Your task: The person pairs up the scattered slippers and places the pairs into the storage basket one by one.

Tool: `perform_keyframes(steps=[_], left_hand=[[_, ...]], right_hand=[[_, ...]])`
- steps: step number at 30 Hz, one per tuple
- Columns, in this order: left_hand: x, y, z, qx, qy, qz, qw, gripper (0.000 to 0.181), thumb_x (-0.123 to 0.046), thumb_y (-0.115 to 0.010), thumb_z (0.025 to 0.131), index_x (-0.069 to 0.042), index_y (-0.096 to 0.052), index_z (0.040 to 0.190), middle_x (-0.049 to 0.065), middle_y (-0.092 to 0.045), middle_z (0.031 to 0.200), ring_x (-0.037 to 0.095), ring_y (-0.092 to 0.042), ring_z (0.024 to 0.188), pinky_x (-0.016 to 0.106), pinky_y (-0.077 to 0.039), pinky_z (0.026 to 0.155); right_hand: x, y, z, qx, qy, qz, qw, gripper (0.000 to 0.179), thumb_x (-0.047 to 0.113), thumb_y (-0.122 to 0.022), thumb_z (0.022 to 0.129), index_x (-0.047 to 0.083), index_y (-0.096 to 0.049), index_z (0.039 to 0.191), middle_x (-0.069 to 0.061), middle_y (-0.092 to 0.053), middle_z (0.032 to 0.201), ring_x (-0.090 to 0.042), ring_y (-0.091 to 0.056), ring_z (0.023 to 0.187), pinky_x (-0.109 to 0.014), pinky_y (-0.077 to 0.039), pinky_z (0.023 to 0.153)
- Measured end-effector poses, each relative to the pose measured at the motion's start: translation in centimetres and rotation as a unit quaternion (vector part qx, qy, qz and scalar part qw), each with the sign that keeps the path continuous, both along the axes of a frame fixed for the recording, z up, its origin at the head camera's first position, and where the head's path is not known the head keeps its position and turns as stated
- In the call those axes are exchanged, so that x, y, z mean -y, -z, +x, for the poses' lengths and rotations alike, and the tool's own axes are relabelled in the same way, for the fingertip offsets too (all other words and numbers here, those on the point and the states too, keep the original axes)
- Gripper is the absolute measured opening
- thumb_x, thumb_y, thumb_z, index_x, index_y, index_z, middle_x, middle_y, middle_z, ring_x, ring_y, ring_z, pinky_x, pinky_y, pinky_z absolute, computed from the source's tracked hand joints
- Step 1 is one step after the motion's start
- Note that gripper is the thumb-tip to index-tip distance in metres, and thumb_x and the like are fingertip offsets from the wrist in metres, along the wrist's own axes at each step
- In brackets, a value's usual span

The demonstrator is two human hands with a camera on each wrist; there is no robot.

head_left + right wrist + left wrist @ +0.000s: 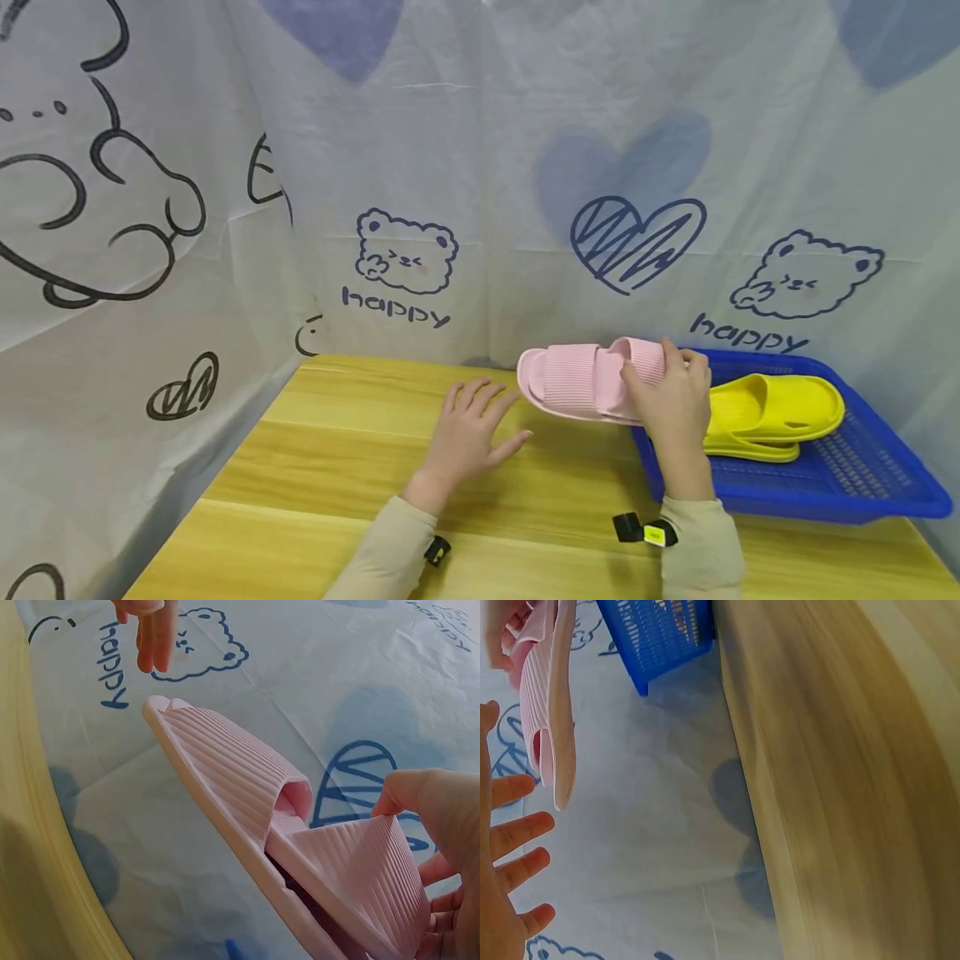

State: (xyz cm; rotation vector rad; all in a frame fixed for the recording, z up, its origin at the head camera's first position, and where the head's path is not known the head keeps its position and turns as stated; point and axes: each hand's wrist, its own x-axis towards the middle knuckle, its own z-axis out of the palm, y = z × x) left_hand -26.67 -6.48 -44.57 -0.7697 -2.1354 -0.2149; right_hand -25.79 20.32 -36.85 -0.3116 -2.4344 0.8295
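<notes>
A pair of pink slippers (573,383) with ribbed straps is held above the table, one slipper overlapping the other, as the right wrist view shows. My right hand (675,400) pinches the strap of the slipper at the right end, thumb on the near side. To the left of the pair, my left hand (472,429) hovers over the table with spread fingers and holds nothing. Its fingers (525,829) are apart from the slippers in the left wrist view. Yellow slippers (795,407), one partly on top of the other, lie in a blue basket (885,492) beside my right hand.
The wooden table (300,492) runs back to a white curtain (480,167) printed with bears and hearts. The blue basket takes up the table's right side. Black wrist straps (647,531) sit at both cuffs.
</notes>
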Motion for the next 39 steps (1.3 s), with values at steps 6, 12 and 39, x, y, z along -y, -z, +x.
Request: perform_keyframes(steps=[6, 12, 39], left_hand=[[-1.5, -0.1, 0.0, 0.006, 0.018, -0.008, 0.9998, 0.058, -0.060, -0.057, 0.087, -0.020, -0.061, 0.129, 0.005, -0.064, 0.125, 0.027, -0.052, 0.125, 0.052, -0.041, 0.105], [-3.1, -0.3, -0.1, -0.003, 0.033, -0.007, 0.9994, 0.058, -0.060, -0.058, 0.087, -0.021, -0.061, 0.129, 0.002, -0.063, 0.127, 0.025, -0.052, 0.126, 0.051, -0.041, 0.105], [-8.4, 0.0, 1.2, 0.082, 0.067, -0.078, 0.9913, 0.063, -0.064, -0.054, 0.089, -0.029, -0.048, 0.141, -0.001, -0.049, 0.147, 0.024, -0.039, 0.141, 0.051, -0.031, 0.116]], right_hand=[[-1.3, -0.1, 0.3, 0.018, 0.013, -0.002, 0.9997, 0.073, 0.040, -0.060, 0.088, 0.005, -0.038, 0.148, -0.028, -0.038, 0.140, -0.042, -0.035, 0.128, -0.060, -0.038, 0.107], [-2.7, -0.2, 0.5, 0.028, 0.028, 0.001, 0.9992, 0.075, 0.041, -0.059, 0.088, 0.006, -0.035, 0.150, -0.029, -0.036, 0.141, -0.043, -0.034, 0.128, -0.061, -0.037, 0.107], [-8.2, 0.0, 1.9, 0.063, 0.069, 0.016, 0.9955, 0.078, 0.044, -0.053, 0.090, 0.006, -0.027, 0.153, -0.032, -0.031, 0.145, -0.046, -0.029, 0.133, -0.066, -0.033, 0.107]])
